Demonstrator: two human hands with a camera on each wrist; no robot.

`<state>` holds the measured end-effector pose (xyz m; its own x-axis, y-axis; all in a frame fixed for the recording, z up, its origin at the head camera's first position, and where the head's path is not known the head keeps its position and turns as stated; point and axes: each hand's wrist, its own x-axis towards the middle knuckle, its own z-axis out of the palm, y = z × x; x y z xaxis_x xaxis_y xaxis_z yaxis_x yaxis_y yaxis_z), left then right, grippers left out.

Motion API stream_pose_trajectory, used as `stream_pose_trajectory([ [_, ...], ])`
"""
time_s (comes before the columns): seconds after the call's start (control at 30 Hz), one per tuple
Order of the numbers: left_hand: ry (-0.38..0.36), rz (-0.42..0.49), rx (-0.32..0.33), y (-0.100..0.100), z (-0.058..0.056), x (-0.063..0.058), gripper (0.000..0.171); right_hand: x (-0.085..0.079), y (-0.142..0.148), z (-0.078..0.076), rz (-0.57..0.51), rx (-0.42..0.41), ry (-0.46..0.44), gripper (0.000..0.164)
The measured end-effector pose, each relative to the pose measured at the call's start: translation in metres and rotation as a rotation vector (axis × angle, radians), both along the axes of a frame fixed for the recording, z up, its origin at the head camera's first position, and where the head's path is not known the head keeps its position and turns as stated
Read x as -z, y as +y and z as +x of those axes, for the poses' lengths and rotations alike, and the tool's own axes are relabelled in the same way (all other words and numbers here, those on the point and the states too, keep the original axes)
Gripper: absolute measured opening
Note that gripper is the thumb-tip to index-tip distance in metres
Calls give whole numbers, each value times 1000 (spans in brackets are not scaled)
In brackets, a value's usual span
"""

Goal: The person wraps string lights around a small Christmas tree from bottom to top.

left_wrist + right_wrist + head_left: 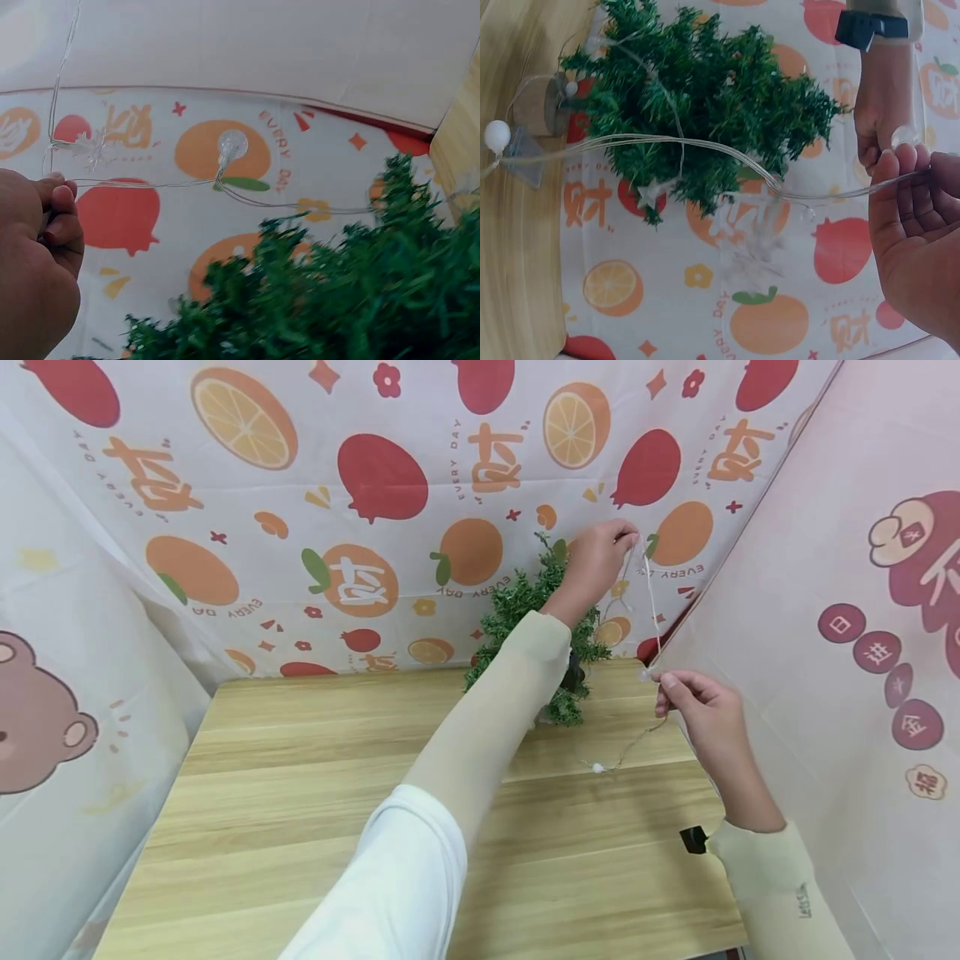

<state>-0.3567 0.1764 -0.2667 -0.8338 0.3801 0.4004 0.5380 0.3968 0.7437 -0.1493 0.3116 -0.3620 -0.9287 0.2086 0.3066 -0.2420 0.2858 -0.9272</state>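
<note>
A small green artificial Christmas tree [517,610] stands near the back edge of the wooden table, partly behind the left arm. Beside its top, my left hand [592,564] pinches the thin clear wire of a string of lights [651,597]. Lower and to the right, my right hand [703,706] grips the same string between thumb and fingers, and the wire runs between both hands. A clear round bulb [232,144] and a snowflake ornament [94,148] hang on it. In the right wrist view, a star ornament [651,195] hangs by the branches and a white bulb [496,137] lies lower down.
The wooden table [300,793] reaches to a fruit-printed cloth [300,527] behind and a pale printed cloth [825,710] on the right. The tree has a round wooden base [536,106]. A loose wire end hangs over the table below the right hand.
</note>
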Motion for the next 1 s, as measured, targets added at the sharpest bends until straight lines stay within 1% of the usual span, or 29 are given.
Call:
stream_pose_trajectory([
  [0.13,-16,34,20,-7,-5,-11,24,-2,-5,2,8,-28,13,27],
  [0.23,-8,31,34,-13,-9,-19,26,-4,-9,3,2,-52,28,26],
  [0.3,-3,-2,26,-16,-12,-25,27,-5,-11,4,7,-59,34,24],
  [0.47,69,-121,0,-22,-20,-37,28,-9,-17,7,28,-54,49,22],
  [0.57,114,-186,0,-26,-25,-43,26,-11,-21,7,38,-60,56,21],
  [0.7,113,-252,-1,-30,-31,-54,24,-13,-26,6,33,-81,61,21],
  [0.77,114,-294,-2,-32,-36,-59,24,-14,-28,6,33,-91,64,22],
  [0.9,124,-382,17,-40,-47,-65,26,-18,-33,5,48,-102,72,24],
  [0.93,120,-392,25,-42,-50,-66,26,-20,-34,4,53,-103,75,24],
  [1.0,85,-391,44,-48,-57,-67,27,-24,-38,0,63,-107,83,25],
])
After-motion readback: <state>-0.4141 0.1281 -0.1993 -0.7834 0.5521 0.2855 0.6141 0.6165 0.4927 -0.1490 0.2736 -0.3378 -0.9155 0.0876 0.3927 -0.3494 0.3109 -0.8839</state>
